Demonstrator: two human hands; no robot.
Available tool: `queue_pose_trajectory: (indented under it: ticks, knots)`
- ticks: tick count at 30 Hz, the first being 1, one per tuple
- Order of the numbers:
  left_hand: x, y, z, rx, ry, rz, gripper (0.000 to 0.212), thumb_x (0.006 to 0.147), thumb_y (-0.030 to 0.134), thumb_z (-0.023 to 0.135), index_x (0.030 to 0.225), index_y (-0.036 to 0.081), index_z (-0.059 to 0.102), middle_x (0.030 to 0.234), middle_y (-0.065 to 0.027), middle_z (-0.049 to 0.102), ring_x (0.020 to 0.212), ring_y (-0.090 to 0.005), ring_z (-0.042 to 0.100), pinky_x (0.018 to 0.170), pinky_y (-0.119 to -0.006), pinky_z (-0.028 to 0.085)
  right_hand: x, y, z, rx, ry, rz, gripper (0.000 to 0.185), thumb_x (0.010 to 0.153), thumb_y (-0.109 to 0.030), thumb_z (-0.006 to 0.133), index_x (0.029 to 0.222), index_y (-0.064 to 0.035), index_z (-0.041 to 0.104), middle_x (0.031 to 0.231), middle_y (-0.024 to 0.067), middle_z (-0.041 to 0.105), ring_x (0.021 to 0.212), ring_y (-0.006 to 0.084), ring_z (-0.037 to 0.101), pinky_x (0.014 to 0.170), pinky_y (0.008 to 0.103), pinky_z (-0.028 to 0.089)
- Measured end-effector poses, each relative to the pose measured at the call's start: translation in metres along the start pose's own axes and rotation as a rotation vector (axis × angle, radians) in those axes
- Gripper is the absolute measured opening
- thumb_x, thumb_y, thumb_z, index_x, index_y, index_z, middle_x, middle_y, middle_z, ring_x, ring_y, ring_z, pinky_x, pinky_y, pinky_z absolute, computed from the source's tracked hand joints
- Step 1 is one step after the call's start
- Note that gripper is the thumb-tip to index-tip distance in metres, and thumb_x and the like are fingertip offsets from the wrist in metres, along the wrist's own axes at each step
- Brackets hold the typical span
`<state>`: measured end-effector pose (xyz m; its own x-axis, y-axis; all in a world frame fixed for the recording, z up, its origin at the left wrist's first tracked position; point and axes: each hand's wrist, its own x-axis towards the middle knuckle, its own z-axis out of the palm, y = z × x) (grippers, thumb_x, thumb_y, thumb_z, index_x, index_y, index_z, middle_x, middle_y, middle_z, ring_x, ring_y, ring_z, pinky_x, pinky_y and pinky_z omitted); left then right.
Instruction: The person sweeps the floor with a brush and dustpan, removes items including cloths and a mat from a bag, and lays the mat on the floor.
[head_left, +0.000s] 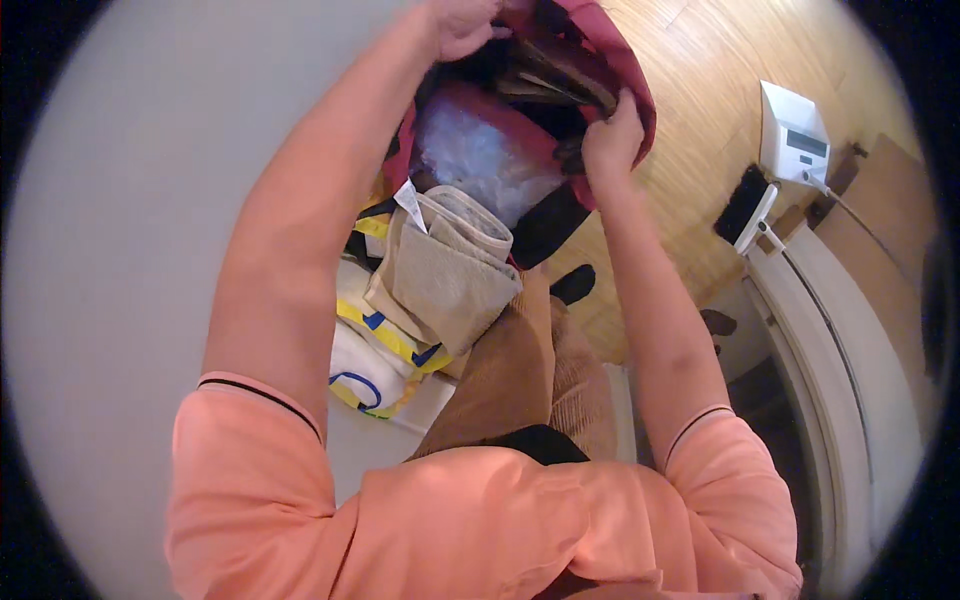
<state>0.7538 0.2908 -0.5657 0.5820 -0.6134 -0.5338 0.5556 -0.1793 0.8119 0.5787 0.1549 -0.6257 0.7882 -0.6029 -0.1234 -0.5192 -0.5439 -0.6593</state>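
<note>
A crimson fabric bag (636, 71) lies open at the top of the view, its mouth spread between my hands. My left hand (463, 31) is at the bag's left rim, partly cut off by the picture's upper edge; its grip is not clear. On the right, my right hand (615, 142) is shut on the rim. A crumpled clear plastic bag (476, 150) sits at the bag's mouth, with dark and brown things (574, 71) deeper inside, too shadowed to name. Nearer me rests a folded beige towel-like cloth (450, 270) with a white tag (411, 204).
Left of my legs is a white, yellow and blue bag or bundle (367, 367). A pale wall (150, 225) fills the left side. A white long-handled dustpan (795, 135) and a broom (750, 210) are on the wooden floor (697, 135), beside pale furniture (832, 330).
</note>
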Motion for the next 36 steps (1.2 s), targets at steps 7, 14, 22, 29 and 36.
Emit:
queue_pose_trajectory:
  ticks: [7,14,22,29,36]
  knots:
    - [-0.003,0.039,0.045,-0.163,-0.114,0.034,0.022,0.088,0.018,0.048,0.101,0.0,0.051,0.095,-0.0078,0.056,0.088,-0.0172,0.054,0.079,-0.029,0.044,0.008,-0.017,0.028,-0.278,-0.592,-0.057,0.048,0.074,-0.001,0.041,0.12,-0.0122,0.041,0.101,0.0247,0.055,0.092,0.0395,0.055,0.079,0.0466,0.044]
    - [-0.009,0.039,0.049,-0.53,-0.289,-0.037,0.02,0.087,0.013,0.048,0.094,-0.006,0.052,0.095,-0.0174,0.058,0.085,-0.0267,0.057,0.077,-0.036,0.047,0.017,-0.038,0.069,-0.503,-0.631,-0.21,0.05,0.076,-0.007,0.048,0.123,-0.0164,0.035,0.124,0.0191,0.037,0.102,0.0396,0.05,0.085,0.0451,0.043]
    - [-0.017,0.043,0.059,-0.664,-0.272,-0.076,0.017,0.086,0.007,0.045,0.093,-0.008,0.048,0.093,-0.0206,0.056,0.088,-0.0294,0.057,0.083,-0.04,0.047,-0.028,0.062,0.125,-0.37,-0.362,-0.236,0.044,0.082,-0.022,0.044,0.125,-0.0188,0.037,0.13,0.0179,0.03,0.105,0.037,0.047,0.092,0.0427,0.035]
    - [-0.009,0.052,0.073,-0.813,-0.224,-0.016,0.023,0.086,0.006,0.045,0.103,-0.01,0.045,0.103,-0.0212,0.051,0.096,-0.0298,0.053,0.087,-0.041,0.045,-0.047,0.015,0.059,-0.308,-0.829,-0.314,0.03,0.081,-0.021,0.047,0.109,-0.0124,0.052,0.096,0.0164,0.053,0.081,0.0341,0.056,0.072,0.0403,0.044]
    - [-0.056,0.024,0.069,-0.63,0.208,0.044,0.052,0.087,0.023,0.047,0.124,-0.009,0.026,0.129,-0.0238,0.03,0.118,-0.0343,0.035,0.1,-0.042,0.031,-0.078,-0.029,-0.096,0.387,-0.548,-0.407,0.016,0.076,-0.016,0.057,0.09,-0.0095,0.062,0.081,0.0124,0.062,0.072,0.0294,0.059,0.064,0.0366,0.048]
